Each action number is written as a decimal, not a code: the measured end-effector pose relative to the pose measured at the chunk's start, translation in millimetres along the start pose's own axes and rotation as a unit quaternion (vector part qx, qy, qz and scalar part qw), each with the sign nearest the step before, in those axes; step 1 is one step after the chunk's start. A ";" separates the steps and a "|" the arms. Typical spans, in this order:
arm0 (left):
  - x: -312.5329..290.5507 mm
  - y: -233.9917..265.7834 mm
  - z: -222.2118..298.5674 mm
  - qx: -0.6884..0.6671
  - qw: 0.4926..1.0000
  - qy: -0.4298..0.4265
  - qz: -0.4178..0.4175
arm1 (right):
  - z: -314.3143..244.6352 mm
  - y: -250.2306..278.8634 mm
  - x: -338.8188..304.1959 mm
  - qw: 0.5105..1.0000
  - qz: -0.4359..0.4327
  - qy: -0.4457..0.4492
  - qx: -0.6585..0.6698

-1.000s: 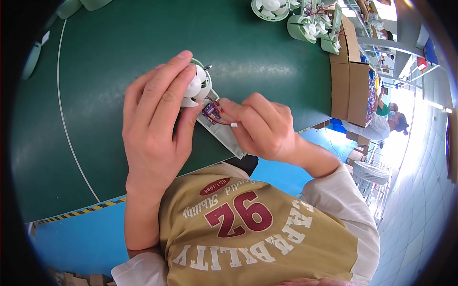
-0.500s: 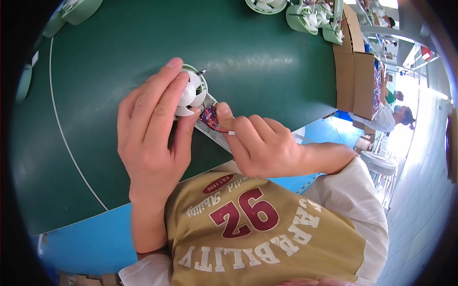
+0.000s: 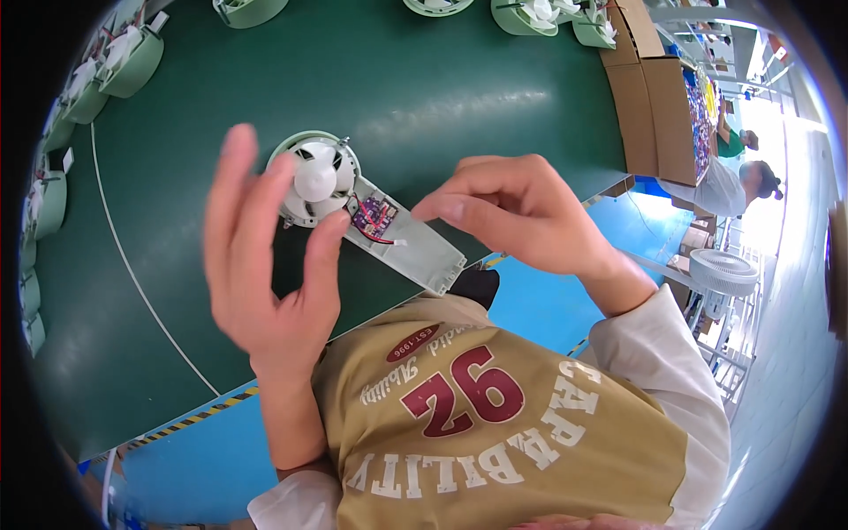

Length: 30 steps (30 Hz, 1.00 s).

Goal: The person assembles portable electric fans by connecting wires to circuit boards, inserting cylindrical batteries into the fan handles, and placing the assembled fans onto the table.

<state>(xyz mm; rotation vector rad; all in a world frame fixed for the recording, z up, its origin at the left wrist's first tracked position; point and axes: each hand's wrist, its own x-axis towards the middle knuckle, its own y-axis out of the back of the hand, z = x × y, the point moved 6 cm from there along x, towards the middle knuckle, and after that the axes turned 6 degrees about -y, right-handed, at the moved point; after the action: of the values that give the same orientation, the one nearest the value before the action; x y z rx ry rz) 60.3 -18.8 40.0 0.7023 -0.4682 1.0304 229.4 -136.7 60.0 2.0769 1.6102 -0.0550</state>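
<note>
A handheld fan body lies on the green table in front of me. Its round end holds a white fan blade (image 3: pixel 318 175) inside a pale green rim, and its long whitish handle shell (image 3: pixel 420 252) points toward me. A small purple circuit board (image 3: pixel 378 215) sits in the shell, with red and black wires and a white plug (image 3: pixel 400 242). My left hand (image 3: pixel 278 261), fingers spread and somewhat blurred, hovers beside the round end and partly overlaps it. My right hand (image 3: pixel 521 216) is right of the shell, thumb and bent fingers together, with nothing visible in them.
More pale green fan bodies (image 3: pixel 132 66) line the table's left side, and others (image 3: pixel 526 16) stand along the far edge. A cardboard box (image 3: pixel 658 115) is at the right. Beyond it are a white fan (image 3: pixel 724 269) and people working.
Both hands have come off the fan body, the left rising and spreading, the right drawing away to the right. The wire and plug, earlier at my right fingers, now lie in the shell.
</note>
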 end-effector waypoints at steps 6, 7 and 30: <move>-17.7 13.1 32.3 0.021 0.999 0.004 -0.029 | 8.3 -11.3 10.3 0.971 -0.101 -0.187 0.105; -21.6 5.7 33.6 0.008 0.997 0.030 -0.072 | 9.2 -11.6 12.4 0.969 -0.113 -0.196 0.099; -28.9 -8.8 35.7 -0.039 0.990 0.068 -0.113 | 22.2 -37.7 11.4 0.906 -0.218 -0.270 0.244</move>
<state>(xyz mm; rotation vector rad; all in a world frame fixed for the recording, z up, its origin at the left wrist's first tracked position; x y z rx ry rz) 54.1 -65.1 43.2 0.5968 -0.3012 0.8351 204.3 -129.3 23.2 1.7329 1.7617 -1.1880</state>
